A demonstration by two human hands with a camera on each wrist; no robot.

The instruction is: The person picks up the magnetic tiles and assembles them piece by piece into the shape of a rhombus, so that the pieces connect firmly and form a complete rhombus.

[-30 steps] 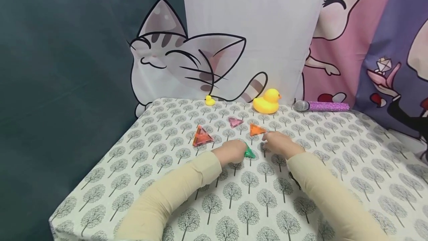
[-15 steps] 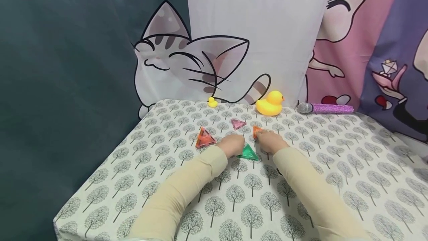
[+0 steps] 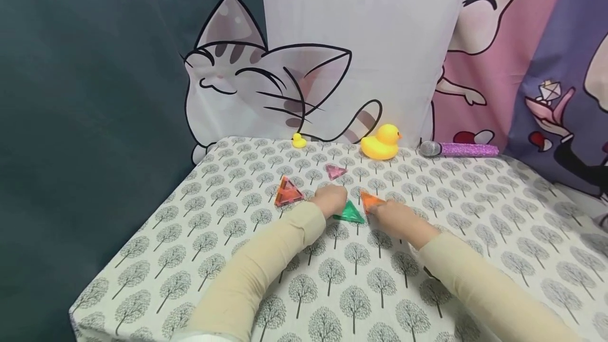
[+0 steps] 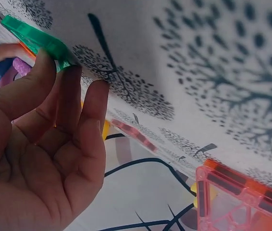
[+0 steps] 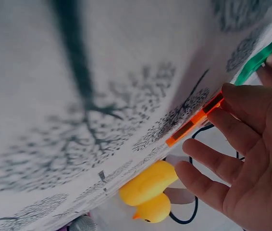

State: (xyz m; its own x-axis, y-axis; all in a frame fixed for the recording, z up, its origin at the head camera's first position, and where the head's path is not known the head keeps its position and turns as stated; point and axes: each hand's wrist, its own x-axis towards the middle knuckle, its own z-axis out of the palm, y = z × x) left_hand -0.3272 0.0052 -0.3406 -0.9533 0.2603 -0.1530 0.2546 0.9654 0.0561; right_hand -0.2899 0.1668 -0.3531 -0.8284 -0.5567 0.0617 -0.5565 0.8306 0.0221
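A green triangular magnetic tile (image 3: pixel 350 212) lies on the tablecloth. My left hand (image 3: pixel 331 199) pinches its corner, thumb on one side and fingertips on the other, as the left wrist view shows. Just right of it is an orange triangular magnetic tile (image 3: pixel 370 200), gripped by my right hand (image 3: pixel 399 219) between thumb and index finger. The right wrist view has this orange tile (image 5: pixel 193 127) low along the cloth, its remaining fingers spread. A narrow gap separates the two tiles in the head view.
A red triangular tile with an orange edge (image 3: pixel 287 193) sits left of my left hand. Farther back lies a pink triangular tile (image 3: pixel 335 171). Along the rear edge are a small yellow duck (image 3: pixel 298 141), a bigger yellow duck (image 3: pixel 381 143) and a purple glittery microphone (image 3: pixel 467 150).
My right hand reached forward to the orange tile, took hold of it and drew it back toward me, beside the green one. My left hand shifted slightly, uncovering more of the green tile.
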